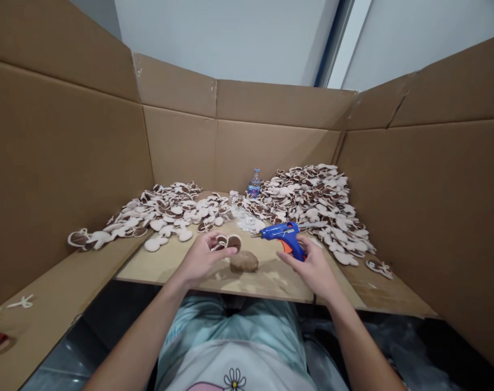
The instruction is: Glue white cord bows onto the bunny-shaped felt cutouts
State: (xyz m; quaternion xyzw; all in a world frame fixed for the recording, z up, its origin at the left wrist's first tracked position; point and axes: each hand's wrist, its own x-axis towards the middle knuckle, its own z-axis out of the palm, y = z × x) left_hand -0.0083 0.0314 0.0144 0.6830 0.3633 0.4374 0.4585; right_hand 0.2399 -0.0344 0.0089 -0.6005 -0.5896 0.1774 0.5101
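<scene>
Both bare forearms reach in from the lower corners and slant forward and inward. The left arm (145,326) runs up and to the right, its wrist (185,278) roughly in line with the forearm. The left hand (202,256) is in a pinch, fingers bent at the far side and thumb (230,251) stretched inward, across toward the right hand (312,265). The right arm (355,331) slants up and to the left; that hand is curled in a grip, its thumb (286,258) pointing inward and its upper fingers (306,243) bent. The hands are apart, at about the same height, in front of the torso.
</scene>
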